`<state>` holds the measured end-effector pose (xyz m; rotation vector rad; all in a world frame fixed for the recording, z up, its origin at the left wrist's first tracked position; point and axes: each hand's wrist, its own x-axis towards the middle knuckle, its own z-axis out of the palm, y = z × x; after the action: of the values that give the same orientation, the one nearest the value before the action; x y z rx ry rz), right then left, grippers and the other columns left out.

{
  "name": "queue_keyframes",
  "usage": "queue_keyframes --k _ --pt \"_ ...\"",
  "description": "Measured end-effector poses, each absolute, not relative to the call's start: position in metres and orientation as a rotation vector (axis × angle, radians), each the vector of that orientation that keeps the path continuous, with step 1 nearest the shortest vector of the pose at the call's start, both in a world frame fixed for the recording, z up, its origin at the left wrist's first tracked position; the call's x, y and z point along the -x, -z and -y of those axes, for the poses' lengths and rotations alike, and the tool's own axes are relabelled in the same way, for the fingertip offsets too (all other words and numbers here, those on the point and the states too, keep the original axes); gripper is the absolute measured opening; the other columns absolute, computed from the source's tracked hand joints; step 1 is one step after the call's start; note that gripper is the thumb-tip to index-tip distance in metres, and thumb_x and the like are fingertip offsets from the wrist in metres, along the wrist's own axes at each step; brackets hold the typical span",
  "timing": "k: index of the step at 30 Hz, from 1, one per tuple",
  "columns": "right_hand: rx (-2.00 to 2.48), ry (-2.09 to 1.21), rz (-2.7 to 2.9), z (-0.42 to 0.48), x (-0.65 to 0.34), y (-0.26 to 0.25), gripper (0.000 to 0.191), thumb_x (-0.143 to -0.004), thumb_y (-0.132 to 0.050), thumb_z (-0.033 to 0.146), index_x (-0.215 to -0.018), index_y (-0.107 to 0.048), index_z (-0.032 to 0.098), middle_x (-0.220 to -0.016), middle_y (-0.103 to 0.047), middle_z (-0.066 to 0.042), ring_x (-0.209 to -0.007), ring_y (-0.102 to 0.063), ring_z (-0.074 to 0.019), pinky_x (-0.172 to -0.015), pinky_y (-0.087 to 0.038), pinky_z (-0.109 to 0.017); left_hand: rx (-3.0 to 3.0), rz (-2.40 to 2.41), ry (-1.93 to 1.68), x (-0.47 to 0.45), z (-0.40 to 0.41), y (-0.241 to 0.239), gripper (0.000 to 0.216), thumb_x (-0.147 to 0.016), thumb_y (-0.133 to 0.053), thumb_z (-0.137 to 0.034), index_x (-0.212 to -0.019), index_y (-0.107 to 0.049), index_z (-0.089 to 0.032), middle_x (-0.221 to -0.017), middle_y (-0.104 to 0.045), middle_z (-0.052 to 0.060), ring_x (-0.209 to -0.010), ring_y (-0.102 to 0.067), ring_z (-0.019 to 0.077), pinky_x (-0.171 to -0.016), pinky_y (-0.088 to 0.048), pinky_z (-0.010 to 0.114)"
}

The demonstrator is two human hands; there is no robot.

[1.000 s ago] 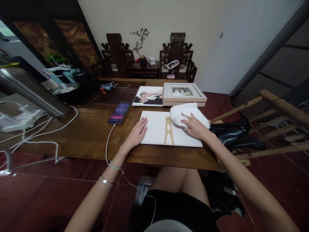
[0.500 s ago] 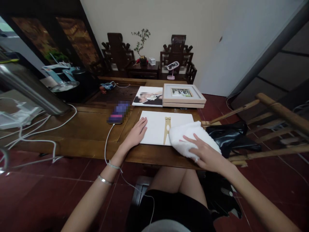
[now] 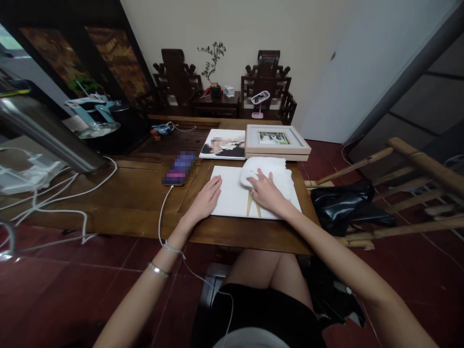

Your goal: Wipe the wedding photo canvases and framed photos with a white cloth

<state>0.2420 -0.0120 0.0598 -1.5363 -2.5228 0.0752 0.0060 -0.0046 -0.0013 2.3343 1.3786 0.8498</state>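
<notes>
A white panel (image 3: pixel 227 195) lies flat near the table's front edge, bearing a gold-coloured shape (image 3: pixel 250 205) with two pointed legs. Its upper part is hidden under a white towel (image 3: pixel 279 171), which is folded and bunched over the panel's right half. My right hand (image 3: pixel 267 189) presses down on the towel, fingers bent and spread into the fabric. At the panel's left edge rests my left hand (image 3: pixel 209 195), flat and holding nothing, its fingers stretched out together.
Behind the panel lie a photo print (image 3: pixel 224 144) and stacked wooden picture frames (image 3: pixel 277 139). A phone (image 3: pixel 178 168) with a white cable (image 3: pixel 160 217) is at the left. Further left stands a metal flask (image 3: pixel 54 130). A bamboo chair (image 3: pixel 395 193) is at the right.
My right hand has moved the towel away from me and to the left, from the panel's front right corner to its upper right part. My left hand stays in place.
</notes>
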Motion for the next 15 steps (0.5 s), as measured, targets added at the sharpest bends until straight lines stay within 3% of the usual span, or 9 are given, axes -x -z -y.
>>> queue_keyframes --k 2,9,15 --pt "1.430 -0.038 2.637 0.030 -0.241 -0.058 0.046 -0.079 -0.041 0.003 -0.122 -0.054 0.011 -0.144 -0.038 -0.021 -0.139 -0.020 -0.0394 -0.103 -0.021 -0.066 -2.329 -1.375 -0.855 -0.007 0.004 0.001 0.052 -0.095 -0.029 -0.036 -0.136 -0.045 -0.009 -0.147 -0.039 0.014 -0.138 -0.032 0.0226 -0.116 -0.023 0.042" --pt "1.119 -0.116 2.888 0.109 -0.249 -0.063 0.040 -0.075 -0.055 0.009 -0.113 -0.063 0.016 -0.147 -0.035 -0.017 -0.139 -0.016 -0.0405 -0.106 -0.018 -0.068 -2.334 -1.367 -0.862 -0.008 0.004 0.001 0.050 -0.094 -0.030 -0.033 -0.136 -0.045 -0.010 -0.148 -0.038 0.013 -0.139 -0.031 0.0233 -0.115 -0.023 0.043" --pt "0.945 -0.278 2.944 0.121 -0.258 -0.070 0.040 -0.074 -0.059 0.012 -0.114 -0.061 0.015 -0.143 -0.041 -0.018 -0.139 -0.021 -0.0363 -0.108 -0.020 -0.064 -2.346 -1.359 -0.856 -0.008 0.004 0.002 0.051 -0.094 -0.030 -0.032 -0.136 -0.044 -0.008 -0.147 -0.037 0.015 -0.139 -0.031 0.0241 -0.115 -0.023 0.045"
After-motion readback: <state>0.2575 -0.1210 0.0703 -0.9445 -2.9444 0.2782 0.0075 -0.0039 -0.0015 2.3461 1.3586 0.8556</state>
